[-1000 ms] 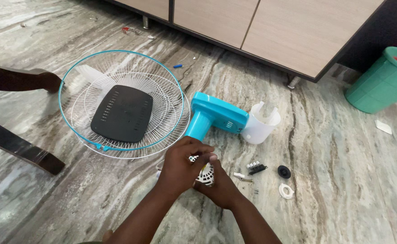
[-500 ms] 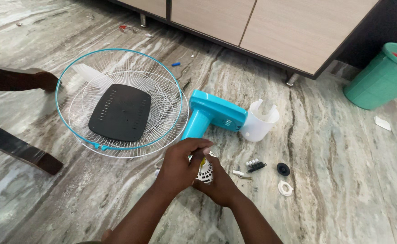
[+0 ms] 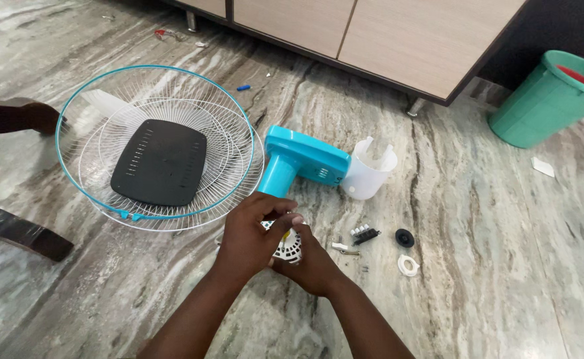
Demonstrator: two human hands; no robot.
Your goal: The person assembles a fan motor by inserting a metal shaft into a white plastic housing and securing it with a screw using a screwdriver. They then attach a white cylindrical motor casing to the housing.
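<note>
Both hands met over a small white vented fan part (image 3: 285, 244) just below the teal fan housing (image 3: 303, 159). The left hand (image 3: 252, 236) curled over the part from above, fingers closed on its upper edge, while the right hand (image 3: 310, 262) cupped it from beneath, so the part was clamped between them just above the marble floor (image 3: 491, 219). A bit of yellow showed between the fingers; what it belonged to could not be told.

Right of the housing, touching its end, stood a white plastic motor cover (image 3: 369, 171). Below and to the right of the housing lay loose small pieces: a few screws (image 3: 345, 248), a small dark terminal block (image 3: 364, 234), a black round cap (image 3: 405, 237) and a white ring (image 3: 407, 265).

Left of the housing, its rim near the teal neck, lay the wire fan guard (image 3: 159, 149) with a blue rim, a black vented panel (image 3: 159, 162) resting in its middle. At the guard's far left another person's hand (image 3: 39, 117) touched the rim. Far right of the housing, well apart, stood a green bucket (image 3: 544, 100), and above it ran a wooden cabinet (image 3: 385, 40).
</note>
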